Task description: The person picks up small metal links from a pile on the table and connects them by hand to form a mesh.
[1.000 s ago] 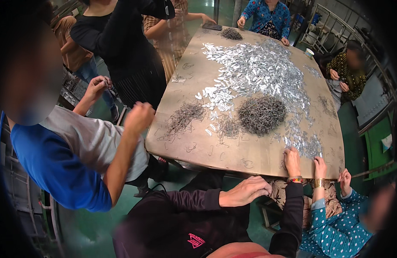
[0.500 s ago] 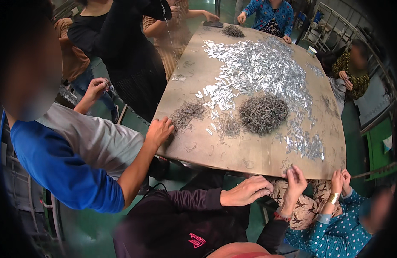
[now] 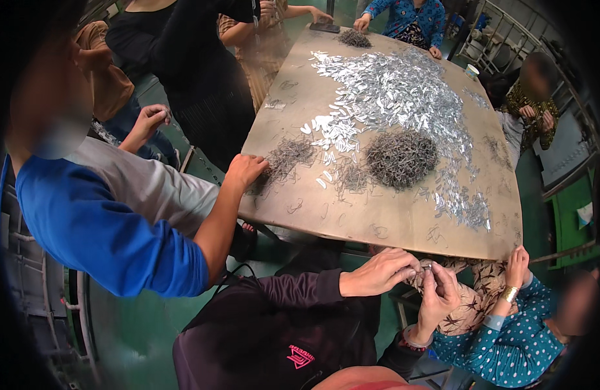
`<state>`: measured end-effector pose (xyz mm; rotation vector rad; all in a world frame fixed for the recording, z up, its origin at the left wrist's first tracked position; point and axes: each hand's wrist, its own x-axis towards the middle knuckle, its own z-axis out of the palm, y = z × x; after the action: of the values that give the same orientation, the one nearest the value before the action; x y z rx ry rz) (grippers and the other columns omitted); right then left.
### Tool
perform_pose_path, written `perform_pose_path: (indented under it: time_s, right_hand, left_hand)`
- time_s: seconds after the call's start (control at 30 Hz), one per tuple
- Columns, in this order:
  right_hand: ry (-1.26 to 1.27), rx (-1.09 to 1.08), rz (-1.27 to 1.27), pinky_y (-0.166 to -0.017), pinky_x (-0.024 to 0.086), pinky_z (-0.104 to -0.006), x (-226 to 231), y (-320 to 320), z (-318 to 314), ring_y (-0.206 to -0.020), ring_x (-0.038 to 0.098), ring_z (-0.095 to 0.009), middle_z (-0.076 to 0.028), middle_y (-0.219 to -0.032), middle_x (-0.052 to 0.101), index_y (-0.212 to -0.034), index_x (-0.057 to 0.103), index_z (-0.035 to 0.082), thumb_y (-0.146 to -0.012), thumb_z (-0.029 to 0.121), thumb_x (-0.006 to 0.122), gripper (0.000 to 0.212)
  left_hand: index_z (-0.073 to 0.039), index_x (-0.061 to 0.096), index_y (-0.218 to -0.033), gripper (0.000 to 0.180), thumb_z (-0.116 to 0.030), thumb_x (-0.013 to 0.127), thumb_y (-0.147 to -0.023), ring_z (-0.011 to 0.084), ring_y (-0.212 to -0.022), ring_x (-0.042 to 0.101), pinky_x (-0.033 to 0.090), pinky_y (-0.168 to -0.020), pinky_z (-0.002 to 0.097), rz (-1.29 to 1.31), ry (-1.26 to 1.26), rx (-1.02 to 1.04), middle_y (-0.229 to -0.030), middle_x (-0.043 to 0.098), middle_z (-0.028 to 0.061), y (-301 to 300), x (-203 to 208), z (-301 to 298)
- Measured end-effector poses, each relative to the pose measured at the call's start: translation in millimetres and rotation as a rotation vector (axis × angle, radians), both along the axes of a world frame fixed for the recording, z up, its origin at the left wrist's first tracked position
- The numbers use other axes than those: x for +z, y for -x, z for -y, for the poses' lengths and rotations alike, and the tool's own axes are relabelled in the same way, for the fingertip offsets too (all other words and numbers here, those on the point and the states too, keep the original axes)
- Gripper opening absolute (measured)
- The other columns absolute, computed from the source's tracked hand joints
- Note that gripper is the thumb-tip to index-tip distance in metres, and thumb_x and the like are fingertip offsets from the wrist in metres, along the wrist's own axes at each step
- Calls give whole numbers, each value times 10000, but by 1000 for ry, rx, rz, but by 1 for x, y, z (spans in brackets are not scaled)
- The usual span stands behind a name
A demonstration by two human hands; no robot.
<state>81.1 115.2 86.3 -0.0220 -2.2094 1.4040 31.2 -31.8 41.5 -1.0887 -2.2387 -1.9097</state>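
My left hand [image 3: 379, 273] is closed in a pinch just off the table's near edge, its fingertips beside those of my right hand. My right hand [image 3: 438, 296], with a bracelet at the wrist, pinches a small metal piece [image 3: 428, 266] between thumb and forefinger. What the left fingertips grip is too small to make out. On the table [image 3: 404, 231] beyond lie a wide heap of flat silvery pieces [image 3: 397, 91], a round pile of dark bent wire hooks [image 3: 401, 160] and a looser spread of hooks [image 3: 288, 158].
At my left a person in a blue sleeve rests a hand [image 3: 247, 170] by the loose hooks. To my right sits a person in a dotted teal top [image 3: 488, 344]. Others stand around the far sides. A white cup [image 3: 471, 71] and a dark flat object [image 3: 325, 28] stand near the edges.
My hands have come closer together; the right has dropped lower, and a small metal piece now shows in its fingertips. The left neighbour's hand has shifted slightly up on the table.
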Motion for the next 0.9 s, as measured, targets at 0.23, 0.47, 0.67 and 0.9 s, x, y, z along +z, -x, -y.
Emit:
perform_pose_path:
  time_s: [0.23,0.47,0.67,0.9]
  right_hand:
    - [23,-40,-47,-555,452,-205,-12,-4,5,-661,588,-118,-84,-811,612,-905,652,-39,-722,-145,614,215]
    - [322,-42,-185,-565,494,-225,-40,-3,12,-661,600,-154,-114,-873,578,-964,613,-34,-759,-171,573,250]
    - [525,-54,-175,-559,525,-261,-50,3,8,-671,573,-155,-109,-878,534,-964,597,-51,-765,-184,548,245]
    - [546,-38,-132,-572,535,-265,-41,9,2,-684,570,-156,-104,-872,534,-955,592,-62,-772,-177,546,221]
  left_hand:
    - [-34,570,-950,128,-150,555,-897,287,-888,561,429,-806,378,4,-1,-8,-898,593,98,0,-3,-1]
    - [-42,563,-956,125,-145,559,-885,271,-900,548,409,-820,365,9,15,40,-897,586,84,1,-6,1]
    - [-32,590,-1056,294,-207,639,-825,304,-914,576,458,-797,403,-31,118,352,-938,604,124,40,-16,35]
    - [-10,635,-788,127,-123,609,-736,302,-844,599,502,-712,409,-298,1032,652,-830,607,160,140,-94,110]
